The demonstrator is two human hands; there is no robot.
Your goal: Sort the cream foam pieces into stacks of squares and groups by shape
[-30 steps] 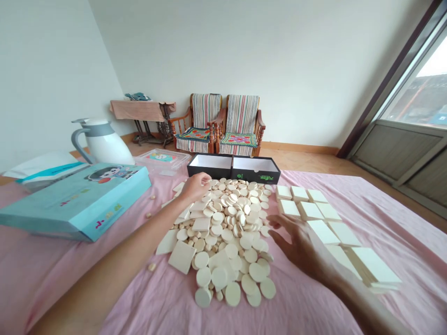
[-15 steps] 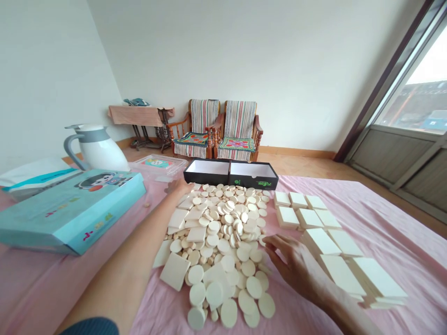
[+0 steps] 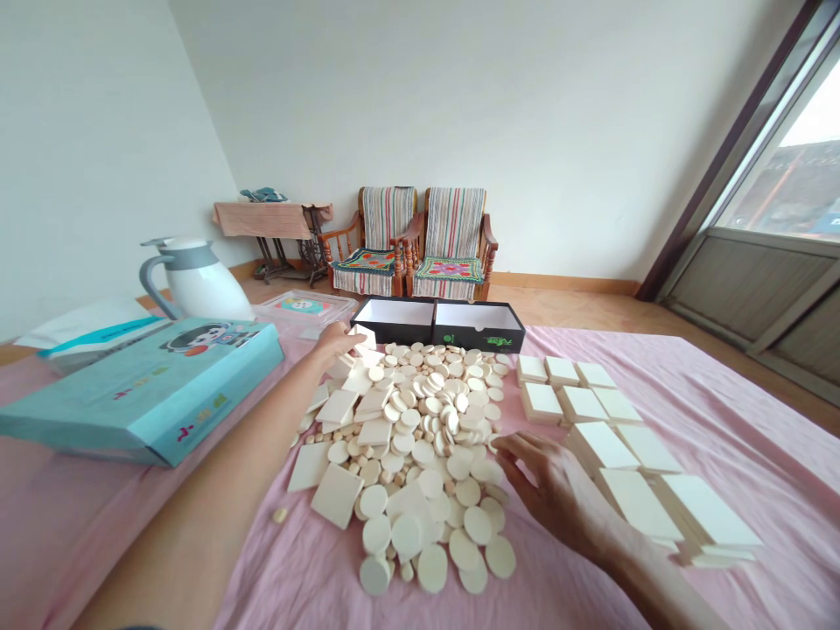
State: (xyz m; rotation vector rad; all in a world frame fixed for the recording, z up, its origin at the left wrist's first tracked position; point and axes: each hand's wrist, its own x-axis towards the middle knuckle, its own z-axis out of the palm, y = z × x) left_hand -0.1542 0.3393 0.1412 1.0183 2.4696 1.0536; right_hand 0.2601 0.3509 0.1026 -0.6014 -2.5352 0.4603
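Observation:
At the far left of the pile, my left hand (image 3: 336, 343) is closed on a pale square wooden tile (image 3: 363, 334), which stands tilted near the black box. My right hand (image 3: 548, 481) rests on the cloth at the pile's right edge. Its fingers are loosely bent, thumb apart from the index finger, and the fingertips are at a small disc on the edge. Between my hands spreads a mixed heap of round wooden discs (image 3: 430, 483), square tiles (image 3: 337, 496) and small wooden pieces. Neat stacks of square tiles (image 3: 604, 444) stand right of my right hand.
A black two-part box (image 3: 477, 340) with white inside lies beyond the heap. On the left are a light-blue printed box (image 3: 137, 385), a white jug (image 3: 208, 284) and a clear plastic lid or case (image 3: 328, 306). A small loose piece (image 3: 280, 516) lies on the pink cloth (image 3: 682, 367).
My left hand has risen slightly at the pile's far left edge and now holds up a square tile. Pieces there have shifted outward. My right hand has barely moved.

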